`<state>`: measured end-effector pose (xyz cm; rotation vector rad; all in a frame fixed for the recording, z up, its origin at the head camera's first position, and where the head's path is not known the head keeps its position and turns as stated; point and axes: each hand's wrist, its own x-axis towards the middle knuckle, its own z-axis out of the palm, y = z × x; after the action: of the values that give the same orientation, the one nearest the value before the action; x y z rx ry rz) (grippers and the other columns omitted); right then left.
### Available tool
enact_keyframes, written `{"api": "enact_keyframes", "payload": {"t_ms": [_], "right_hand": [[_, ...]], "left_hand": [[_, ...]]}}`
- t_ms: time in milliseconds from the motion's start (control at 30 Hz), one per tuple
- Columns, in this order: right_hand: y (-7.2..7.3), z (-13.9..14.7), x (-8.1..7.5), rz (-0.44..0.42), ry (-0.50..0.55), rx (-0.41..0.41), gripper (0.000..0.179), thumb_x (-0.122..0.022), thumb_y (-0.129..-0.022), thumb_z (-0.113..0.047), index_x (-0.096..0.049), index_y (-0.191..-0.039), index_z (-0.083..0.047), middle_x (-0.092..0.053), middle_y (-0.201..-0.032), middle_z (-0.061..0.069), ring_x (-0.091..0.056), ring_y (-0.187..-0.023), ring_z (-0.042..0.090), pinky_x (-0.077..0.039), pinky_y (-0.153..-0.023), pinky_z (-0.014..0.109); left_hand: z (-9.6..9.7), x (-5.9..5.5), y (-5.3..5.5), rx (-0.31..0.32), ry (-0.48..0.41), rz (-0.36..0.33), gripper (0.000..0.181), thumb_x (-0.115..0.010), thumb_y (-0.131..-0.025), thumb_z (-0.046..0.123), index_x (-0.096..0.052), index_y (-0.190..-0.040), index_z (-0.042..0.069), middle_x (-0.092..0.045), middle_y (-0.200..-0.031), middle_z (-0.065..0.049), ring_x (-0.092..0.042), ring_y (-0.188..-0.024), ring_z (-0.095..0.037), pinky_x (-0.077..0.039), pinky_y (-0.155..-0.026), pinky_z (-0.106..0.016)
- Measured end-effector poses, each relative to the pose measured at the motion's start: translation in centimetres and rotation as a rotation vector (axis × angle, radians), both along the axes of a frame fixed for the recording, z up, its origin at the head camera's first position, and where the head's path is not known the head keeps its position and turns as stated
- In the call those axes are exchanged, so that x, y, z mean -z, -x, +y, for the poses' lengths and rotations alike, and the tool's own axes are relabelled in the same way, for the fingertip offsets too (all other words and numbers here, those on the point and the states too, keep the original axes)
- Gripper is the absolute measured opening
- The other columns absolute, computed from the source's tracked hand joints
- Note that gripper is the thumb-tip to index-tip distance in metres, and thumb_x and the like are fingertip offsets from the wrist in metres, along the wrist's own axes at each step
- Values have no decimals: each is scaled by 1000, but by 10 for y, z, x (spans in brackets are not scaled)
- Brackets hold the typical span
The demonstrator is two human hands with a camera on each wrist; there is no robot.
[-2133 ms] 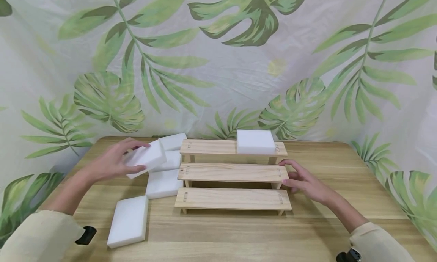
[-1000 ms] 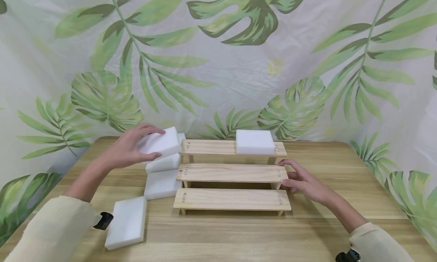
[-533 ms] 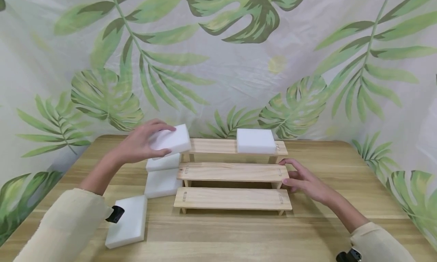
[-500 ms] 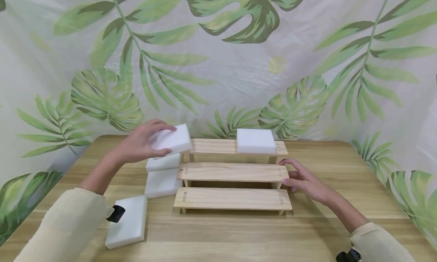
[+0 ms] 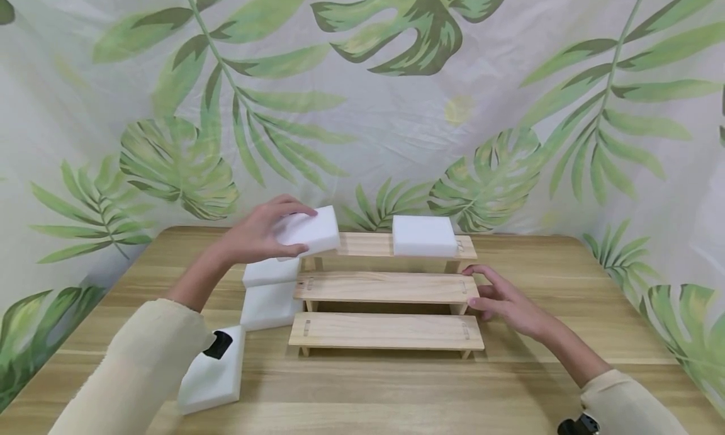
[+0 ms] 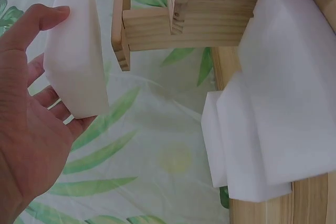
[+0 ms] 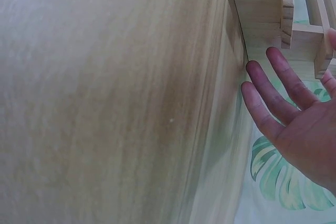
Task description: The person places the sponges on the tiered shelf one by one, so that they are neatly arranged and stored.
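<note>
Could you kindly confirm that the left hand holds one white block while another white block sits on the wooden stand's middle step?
Not quite: the other white block sits on the top step, as the head view shows; the left hand does hold one white block.

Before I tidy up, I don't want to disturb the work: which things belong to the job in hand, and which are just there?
In the job:
held block, in the left hand
stand, touched by the right hand
top-step block
probably the loose blocks, since they look alike

Just there:
table, underneath
leafy cloth, behind
</note>
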<state>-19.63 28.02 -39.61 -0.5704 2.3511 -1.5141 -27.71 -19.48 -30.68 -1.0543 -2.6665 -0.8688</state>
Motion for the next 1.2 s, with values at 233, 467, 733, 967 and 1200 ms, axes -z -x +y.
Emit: {"api": "enact_keyframes", "payload": {"t_ms": [233, 467, 733, 967, 1200], "right_hand": [[0, 1, 0, 4, 3, -4, 49, -57, -106, -17, -32, -146, -4, -67, -115, 26, -66, -104, 29, -56, -82, 44], [-1, 0, 0, 7, 6, -5, 51, -58, -105, -17, -32, -147, -4, -67, -116, 26, -65, -106, 32, -56, -81, 44], [-1, 0, 0, 8, 5, 14, 50, -59, -105, -16, -34, -146, -5, -68, -118, 26, -67, -105, 27, -56, -81, 45], [-1, -1, -1, 7, 12, 6, 52, -59, -104, -15, -32, -147, -3, -67, -118, 27, -67, -106, 27, -56, -81, 45], [-1, -1, -1, 6, 0, 13, 52, -59, -104, -15, -32, -147, -3, -68, -116, 26, -66, -106, 26, -56, -81, 45]], "left_hand": [[13, -1, 5, 36, -2, -16, 55, -83, -82, 24, -68, -133, 8, -61, -132, -14, -55, -119, -30, -45, -94, -48], [25, -2, 9, 64, -7, -44, 57, -85, -81, 23, -67, -134, 9, -60, -131, -13, -56, -116, -30, -45, -93, -48], [36, -1, 14, 92, 12, -38, 57, -83, -82, 24, -67, -135, 8, -58, -133, -16, -55, -119, -33, -46, -93, -50], [44, 0, 16, 119, 27, -50, 57, -82, -83, 25, -67, -135, 9, -59, -131, -14, -55, -120, -32, -44, -99, -54], [49, -1, 18, 135, 34, -54, 56, -82, -83, 23, -67, -135, 7, -60, -128, -14, -55, -117, -31, -45, -98, -52]]}}
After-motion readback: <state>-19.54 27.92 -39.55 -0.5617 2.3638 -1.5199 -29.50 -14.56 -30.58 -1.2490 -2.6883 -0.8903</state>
